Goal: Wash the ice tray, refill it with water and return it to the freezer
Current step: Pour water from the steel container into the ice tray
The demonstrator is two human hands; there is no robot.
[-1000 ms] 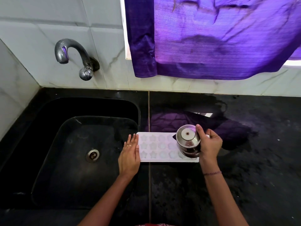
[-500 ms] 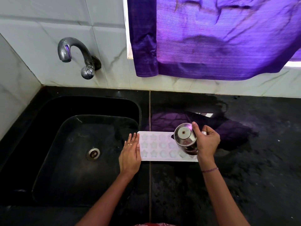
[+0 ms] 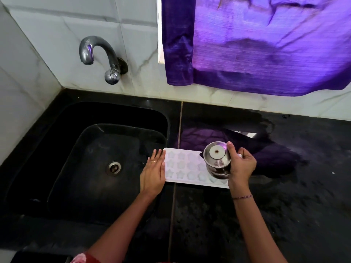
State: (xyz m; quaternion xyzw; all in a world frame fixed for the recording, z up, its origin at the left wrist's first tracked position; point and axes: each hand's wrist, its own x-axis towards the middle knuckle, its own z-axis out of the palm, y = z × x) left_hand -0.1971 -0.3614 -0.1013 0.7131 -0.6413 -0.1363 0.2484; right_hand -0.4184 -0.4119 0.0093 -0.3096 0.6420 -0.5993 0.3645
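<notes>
Both hands busy: left hand [image 3: 152, 173] flat on ice tray [image 3: 182, 168] at surface [image 3: 209, 224] edge beside sink [image 3: 95, 168], right hand [image 3: 242, 166] gripping steel pot [image 3: 217, 160] tipped over it; refill likely underway, freezer return pending.

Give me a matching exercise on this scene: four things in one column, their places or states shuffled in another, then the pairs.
1. ice tray
2. steel pot
3. tap
4. left hand

A. gripped by the right hand
B. on the tiled wall
C. flat against the tray's left end
D. lying on the black counter

Pairs: 1-D, 2-A, 3-B, 4-C
</notes>
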